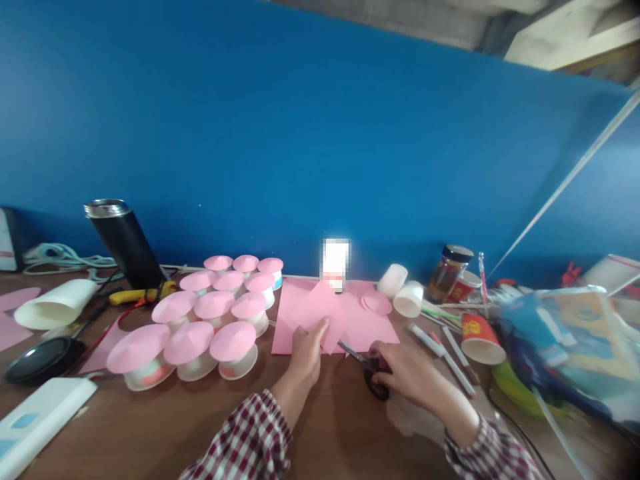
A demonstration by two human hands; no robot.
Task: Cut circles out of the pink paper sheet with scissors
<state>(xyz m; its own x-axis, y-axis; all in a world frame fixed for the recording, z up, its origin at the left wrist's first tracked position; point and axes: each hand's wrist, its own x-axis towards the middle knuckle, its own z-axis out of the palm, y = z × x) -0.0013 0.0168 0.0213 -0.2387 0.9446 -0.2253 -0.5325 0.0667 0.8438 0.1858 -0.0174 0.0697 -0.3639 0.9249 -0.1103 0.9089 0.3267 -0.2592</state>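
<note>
My left hand [309, 352] grips a piece of pink paper [316, 310] near its lower edge, thumb on top; its other fingers are partly hidden. In my right hand [403, 373] is a pair of scissors [369, 373] with dark handles, blades pointing up and left to the paper's lower edge. Beneath both lies a larger pink sheet [287, 327], flat on the table. A few round pink pieces [376, 303] rest on its right part. To the left stand several paper cups [239, 365], each topped by a shallow pink paper cone [233, 340].
Two white cups [409, 300] lie at the sheet's right, beside markers [457, 373] and a red cup [481, 340]. A glass jar [447, 273] and plastic bags [575, 333] crowd the right. On the left are a black flask [127, 243], yellow-handled pliers [143, 295] and a power strip [43, 423].
</note>
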